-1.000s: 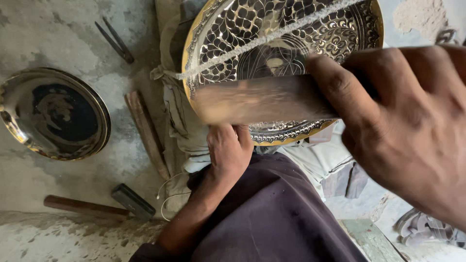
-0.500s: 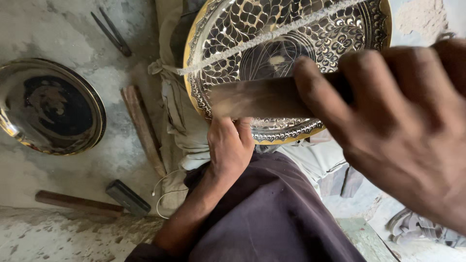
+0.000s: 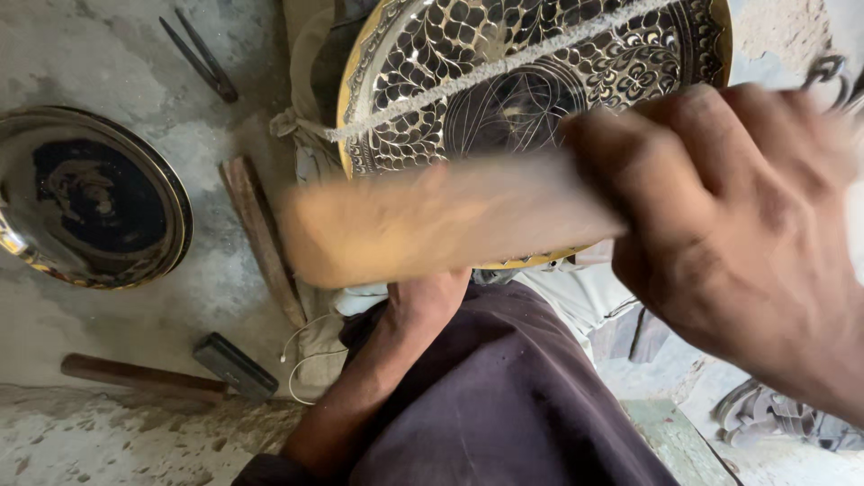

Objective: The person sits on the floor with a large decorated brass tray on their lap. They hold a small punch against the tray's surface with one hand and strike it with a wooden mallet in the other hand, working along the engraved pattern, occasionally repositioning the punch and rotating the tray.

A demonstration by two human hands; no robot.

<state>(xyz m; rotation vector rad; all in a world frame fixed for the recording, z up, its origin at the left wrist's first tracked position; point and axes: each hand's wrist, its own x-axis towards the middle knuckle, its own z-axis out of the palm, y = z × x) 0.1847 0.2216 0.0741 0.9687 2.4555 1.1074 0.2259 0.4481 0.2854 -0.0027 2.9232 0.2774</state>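
Right hand [image 3: 729, 225] clenched round a blurred wooden mallet [image 3: 432, 225], swung over the engraved brass tray [image 3: 504, 81] propped against cloth ahead. Left hand [image 3: 427, 301] pressed at the tray's lower rim, grip hidden. Risk: mistimed blow landing on those fingers or denting the pattern.

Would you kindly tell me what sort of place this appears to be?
Probably a metal-engraving craft workshop with a rough floor: a large round engraved brass tray, a dark-headed hammer with wooden handle on the ground, and a second round metal plate.
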